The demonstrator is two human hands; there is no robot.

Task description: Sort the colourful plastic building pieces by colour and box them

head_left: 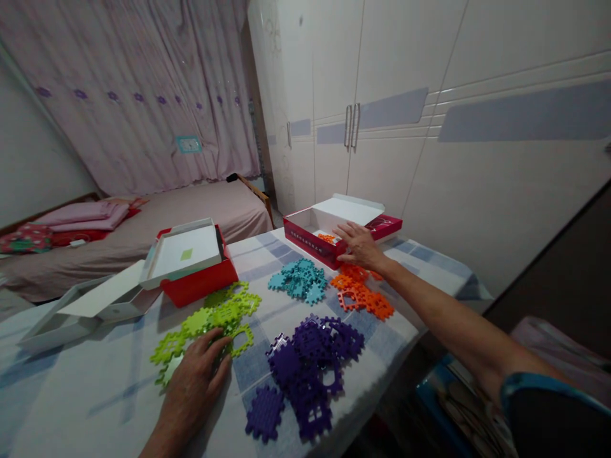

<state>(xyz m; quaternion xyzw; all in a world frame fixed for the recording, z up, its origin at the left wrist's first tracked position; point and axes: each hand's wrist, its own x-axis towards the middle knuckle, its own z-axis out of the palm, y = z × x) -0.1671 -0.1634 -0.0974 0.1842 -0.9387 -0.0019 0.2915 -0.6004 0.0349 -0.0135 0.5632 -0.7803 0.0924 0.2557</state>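
Note:
My left hand point(195, 380) lies on the near edge of a spread of lime-green toothed plastic building pieces point(224, 313), fingers loosely stretched and apart. Over the near right wall of a red box point(308, 245) reaches my right hand point(361, 245), its fingers spread and nothing visible in it. A few orange pieces point(326, 238) show inside that box. Below my right wrist is a pile of orange toothed pieces point(365, 296). Between the hands sit a teal pile point(300, 278) and, closer to me, a purple pile point(312, 346).
On the left stand a red box with a white inner tray point(188, 251) and a pale open box point(62, 327). A checked cloth point(114, 375) covers the table, whose edge falls away at right. Beyond are a bed point(205, 203) and a white wardrobe point(329, 83).

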